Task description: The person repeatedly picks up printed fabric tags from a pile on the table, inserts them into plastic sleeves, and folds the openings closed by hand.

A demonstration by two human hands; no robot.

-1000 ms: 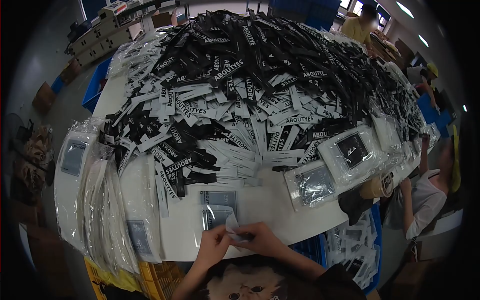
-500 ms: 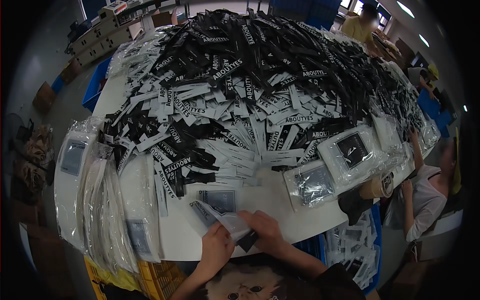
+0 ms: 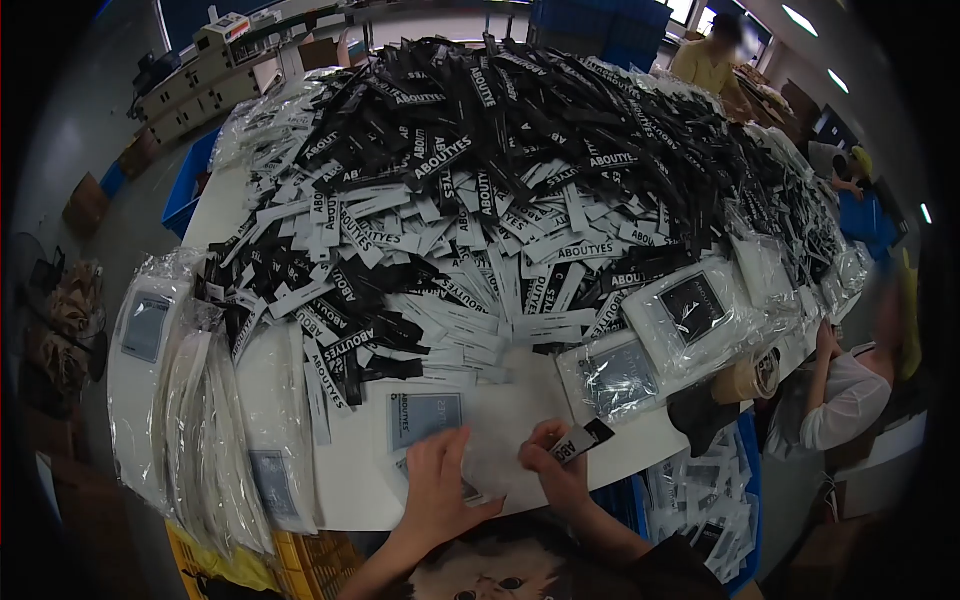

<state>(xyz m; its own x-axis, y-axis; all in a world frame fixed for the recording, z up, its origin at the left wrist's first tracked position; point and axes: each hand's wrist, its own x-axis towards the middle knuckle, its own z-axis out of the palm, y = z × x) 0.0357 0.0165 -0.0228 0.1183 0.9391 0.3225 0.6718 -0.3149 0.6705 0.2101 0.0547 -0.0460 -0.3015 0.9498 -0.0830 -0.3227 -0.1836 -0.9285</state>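
Observation:
At the near edge of the white table, my left hand [image 3: 438, 485] has its fingers stretched out and the thumb apart. Under its fingertips lies a clear plastic bag with a grey label [image 3: 425, 415]. My right hand [image 3: 562, 475] is closed on narrow ABOUTYES packets [image 3: 582, 440], one white and one black end showing. Between the hands a whitish translucent bag [image 3: 510, 425] is smeared by motion; whether a hand grips it I cannot tell. Beyond the hands spreads a big heap of black and white ABOUTYES packets [image 3: 440, 155].
Stacked clear bags [image 3: 205, 420] stand at left, more filled bags [image 3: 610, 375] at right. A cup [image 3: 755, 375] is near the right edge. Below are a blue bin [image 3: 752, 520] of filled bags and a yellow crate [image 3: 320, 562]. Several people work beyond and at right.
My hands have moved apart; the left has let go of the bag with its fingers spread. The right has turned up, with the packets now showing. The person at right has drawn an arm back.

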